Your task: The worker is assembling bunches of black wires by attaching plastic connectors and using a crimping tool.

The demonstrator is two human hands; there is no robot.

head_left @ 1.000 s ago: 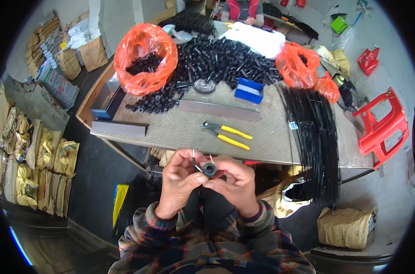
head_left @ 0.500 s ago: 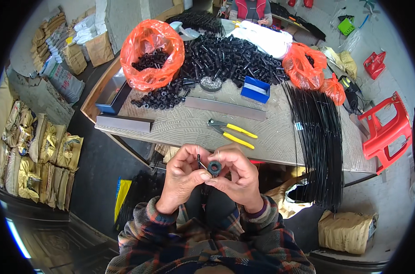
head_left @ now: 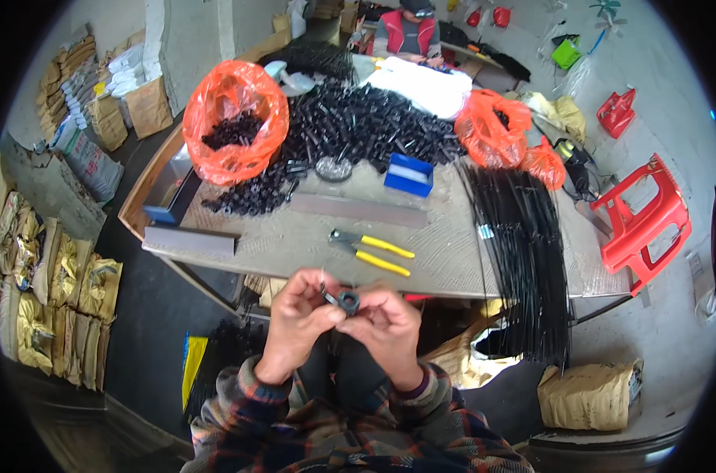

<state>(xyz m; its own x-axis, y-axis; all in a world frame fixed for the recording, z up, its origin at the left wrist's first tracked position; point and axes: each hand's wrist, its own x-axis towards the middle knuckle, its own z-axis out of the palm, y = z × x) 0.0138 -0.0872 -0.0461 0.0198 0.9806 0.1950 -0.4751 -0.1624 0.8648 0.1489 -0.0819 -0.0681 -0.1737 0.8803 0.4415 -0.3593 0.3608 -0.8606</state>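
In front of my lap, just off the table's near edge, my two hands meet with fingertips pinched. A small black ring-shaped part (head_left: 347, 300), its round hole facing up, is gripped by my right hand (head_left: 391, 325). My left hand (head_left: 297, 329) pinches a thin dark pin-like piece (head_left: 324, 289) beside the ring; fingers cover much of it, and its exact kind is unclear. Beyond my hands, yellow-handled pliers (head_left: 377, 251) lie on the table (head_left: 263, 244). A heap of black tubular parts (head_left: 358, 110) covers the far middle, with smaller black rings (head_left: 251, 193) at its near left.
Orange bags (head_left: 271, 130) (head_left: 484, 142) stand on both sides of the heap. A blue box (head_left: 409, 175), a round tin (head_left: 333, 169) and a metal strip (head_left: 358, 209) lie nearer. Long black rods (head_left: 523, 260) overhang the right edge beside a red stool (head_left: 645, 221). Another person (head_left: 409, 35) sits beyond.
The pin-like piece and the ring have come closer together and the ring has tilted. The whole view has shifted, so the table and its things appear further left and slightly lower.
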